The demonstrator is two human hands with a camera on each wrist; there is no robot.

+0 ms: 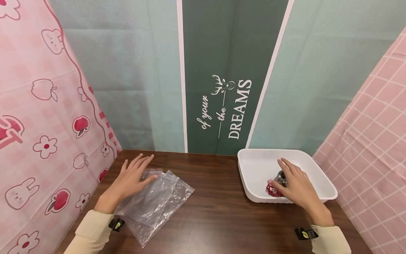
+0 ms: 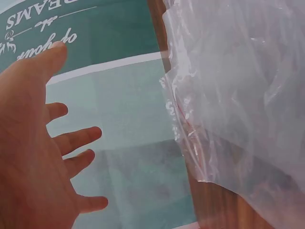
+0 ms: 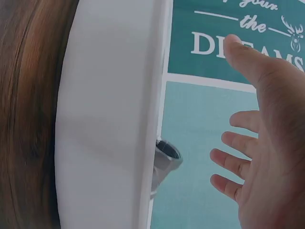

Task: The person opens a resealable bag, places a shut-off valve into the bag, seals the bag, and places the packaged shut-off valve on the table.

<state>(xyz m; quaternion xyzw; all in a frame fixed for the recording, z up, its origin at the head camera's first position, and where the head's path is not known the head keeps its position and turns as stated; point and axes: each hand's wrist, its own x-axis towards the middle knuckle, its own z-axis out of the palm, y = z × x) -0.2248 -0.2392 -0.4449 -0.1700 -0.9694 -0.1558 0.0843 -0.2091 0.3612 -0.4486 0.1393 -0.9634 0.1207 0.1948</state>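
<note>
My left hand (image 1: 131, 180) is over the left edge of a small pile of clear zip bags (image 1: 155, 201), its fingers spread and holding nothing. In the left wrist view the bags (image 2: 233, 86) lie beyond the fingertips, with a gap between. On the right, my right hand (image 1: 298, 185) hovers above the white tub (image 1: 257, 165), fingers extended and apart. Under it sits a metal valve with a red handwheel (image 1: 273, 190), partly hidden by the hand. Its grey pipe end (image 3: 169, 151) sticks up past the tub's rim in the right wrist view.
Both the bags and the tub rest on a dark brown wooden table (image 1: 209, 211). A green cloth (image 1: 209, 53) with white lettering hangs behind it. Pink patterned cloths flank the left (image 1: 63, 148) and right (image 1: 374, 148) sides.
</note>
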